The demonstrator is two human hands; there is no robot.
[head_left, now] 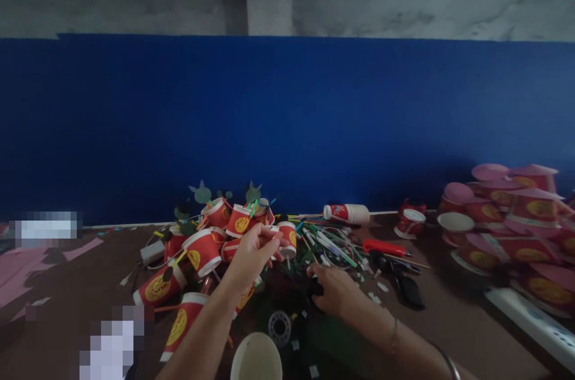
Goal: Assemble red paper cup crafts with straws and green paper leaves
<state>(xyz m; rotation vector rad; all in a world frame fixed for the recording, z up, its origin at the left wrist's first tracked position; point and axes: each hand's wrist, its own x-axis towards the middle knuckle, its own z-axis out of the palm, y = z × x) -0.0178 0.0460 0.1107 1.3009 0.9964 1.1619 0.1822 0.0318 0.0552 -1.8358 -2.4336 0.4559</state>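
Note:
My left hand (258, 248) is raised in front of a heap of red paper cups, its thumb and fingers pinched together. Whatever sits between those fingertips is too small to make out. My right hand (335, 291) is lower and to the right, curled around a black object (315, 289) that is mostly hidden by the fingers. Just behind my left hand is a red paper cup (288, 239) with a yellow emblem. Between and beyond the hands lie thin plastic straws (335, 248). Below them are a grey tape-roll core (279, 329) and an upright paper cup (256, 359).
A red utility knife (385, 247) and a black item (409, 291) lie right of my right hand. Stacked cups (348, 213) rest on their side near the blue wall (287, 116). Pink-topped cups (534, 206) and a white power strip (534, 320) are at right; pink paper (22, 272) at left.

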